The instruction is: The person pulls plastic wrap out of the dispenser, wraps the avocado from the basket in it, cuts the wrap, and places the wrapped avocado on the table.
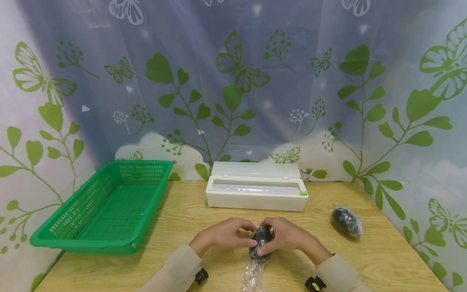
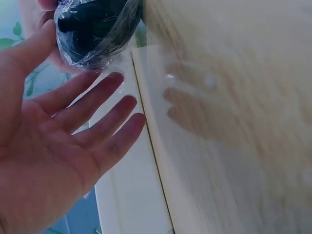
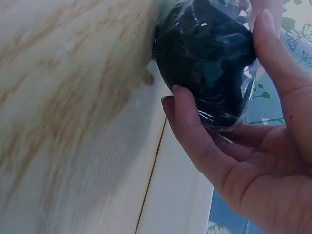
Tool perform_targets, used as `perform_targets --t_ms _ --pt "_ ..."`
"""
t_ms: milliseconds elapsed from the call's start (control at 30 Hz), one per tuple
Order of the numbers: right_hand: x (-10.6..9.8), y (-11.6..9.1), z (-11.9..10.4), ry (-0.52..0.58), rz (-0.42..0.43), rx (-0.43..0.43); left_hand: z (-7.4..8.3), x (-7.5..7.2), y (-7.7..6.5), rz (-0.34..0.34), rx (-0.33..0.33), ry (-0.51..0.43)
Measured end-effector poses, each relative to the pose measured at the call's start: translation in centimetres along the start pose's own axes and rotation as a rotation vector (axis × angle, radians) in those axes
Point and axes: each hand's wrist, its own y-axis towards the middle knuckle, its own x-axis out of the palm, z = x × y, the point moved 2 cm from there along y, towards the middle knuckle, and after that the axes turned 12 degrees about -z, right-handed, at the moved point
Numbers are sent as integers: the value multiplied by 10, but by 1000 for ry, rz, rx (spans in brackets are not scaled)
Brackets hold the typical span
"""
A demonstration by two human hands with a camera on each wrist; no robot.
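Note:
A dark oval object [image 1: 261, 243] wrapped in crinkled clear film lies between my two hands near the front middle of the table. A loose tail of the film [image 1: 254, 275] trails towards me. My left hand [image 1: 231, 234] pinches its left side with thumb and forefinger; in the left wrist view the other fingers [image 2: 114, 131] are spread. On the other side, my right hand [image 1: 285, 236] holds it, thumb on top and fingers curled about the far end. Its dark surface [image 3: 209, 58] shows through the film in the right wrist view. What exactly is wrapped I cannot tell.
Behind my hands stands a white film dispenser box [image 1: 255, 201] with its lid [image 1: 255, 169] raised. A green plastic basket [image 1: 140, 221] sits at the left. Another film-wrapped dark oval object [image 1: 346, 221] lies at the right. A patterned curtain [image 1: 226, 101] hangs behind the wooden table [image 1: 186, 219].

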Motion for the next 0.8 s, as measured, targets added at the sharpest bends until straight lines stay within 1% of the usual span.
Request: perform_targets --t_ms 67,167,233,333,533,633,700,800 --pt "-1 0 0 18 2 -9 0 0 0 8 5 -34" --pt "-3 -1 -1 58 21 -48 -1 -2 -1 35 13 -101" --pt "-6 -2 -3 94 37 -75 -2 -4 -1 50 26 -156" --pt "-9 -3 -4 135 69 -111 -2 -8 -3 81 49 -201" --pt "-16 -5 -6 229 119 -191 5 -18 -8 173 120 -239" --pt "-19 -7 -6 278 143 -209 8 -21 -11 223 145 -250" --pt "-20 -8 -7 285 160 -217 10 -23 -13 258 166 -259" --pt "-19 -8 -8 320 164 -241 12 -26 -15 306 205 -276"
